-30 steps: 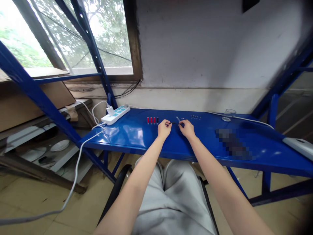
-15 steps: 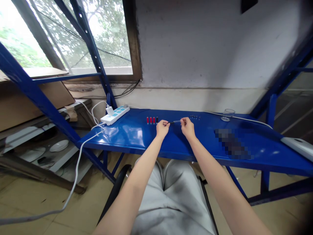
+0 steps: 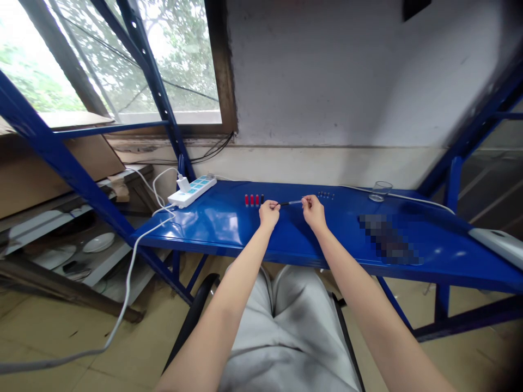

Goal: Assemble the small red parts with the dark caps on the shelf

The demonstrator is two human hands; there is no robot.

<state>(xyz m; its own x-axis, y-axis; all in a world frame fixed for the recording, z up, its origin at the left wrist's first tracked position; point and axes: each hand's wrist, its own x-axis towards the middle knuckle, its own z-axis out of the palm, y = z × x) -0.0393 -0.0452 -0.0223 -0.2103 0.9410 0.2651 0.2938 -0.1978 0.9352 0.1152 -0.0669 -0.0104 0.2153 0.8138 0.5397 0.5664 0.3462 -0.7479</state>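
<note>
A thin pen [image 3: 291, 203], dark on its left part and clear on its right, lies level between my hands above the blue table. My left hand [image 3: 269, 214] is closed in a pinch on its dark end. At the clear end, the fingers of my right hand [image 3: 314, 212] are pinched together; any small part between them is too tiny to make out. Just left of my left hand stand several red pen caps [image 3: 251, 200] and a black cap [image 3: 262, 199] in a row. Several tiny pen tips [image 3: 326, 195] lie behind my right hand.
The blue table [image 3: 322, 256] runs along the wall. A white power strip [image 3: 193, 191] with a plugged-in charger sits at the left. On the right are a clear glass [image 3: 380, 191], a blurred-out dark object [image 3: 388, 239] and a white device [image 3: 500, 245].
My left hand has shifted slightly left, and more of the pen's dark part shows between my hands. My right hand has hardly moved.
</note>
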